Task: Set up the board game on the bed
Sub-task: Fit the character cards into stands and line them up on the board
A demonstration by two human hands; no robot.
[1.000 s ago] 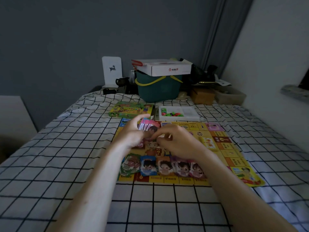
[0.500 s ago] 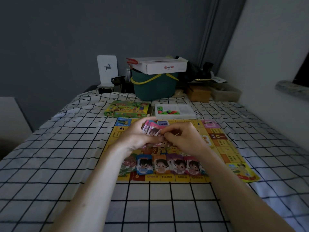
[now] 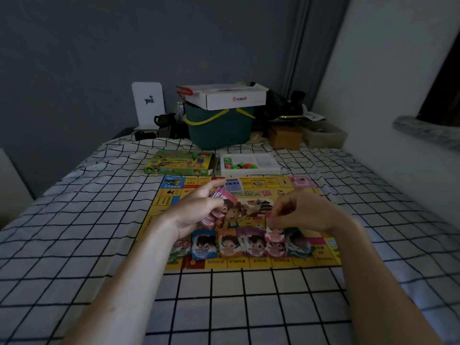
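The game board (image 3: 286, 195) lies flat on the checked bed sheet (image 3: 87, 232) in the middle of the frame, yellow, with its long side running left to right. Along its lower edge the printed prices can be read: "$2000", "$1600", "$700" and one more that looks like "$1500". In the upper middle of the board there are large Chinese characters, but they are partly covered and I cannot read all of them.

A row of card piles (image 3: 251, 244) lies just above these prices, side by side from left to right, each card showing a cartoon child face.

The left hand (image 3: 196, 210), left of centre, grips a fanned stack of pink cards (image 3: 222, 197); the thumb lies over them and the fingers are curled behind. The stack points up and to the right. The right hand (image 3: 306, 210), right of centre, pinches one pink card (image 3: 272, 226) between thumb and fingertips, the other fingers bent. This card stands nearly upright, its lower end touching the pink pile in the row.

Above the board, the green game box (image 3: 179, 163) and a white tray (image 3: 263, 168) with small coloured pieces (image 3: 239, 165) lie next to each other. Behind them a dark green basket (image 3: 219, 130) carries a white carton (image 3: 236, 98) with a red logo and Chinese characters too small to read. In the upper left stands a white card with a deer figure (image 3: 148, 104).
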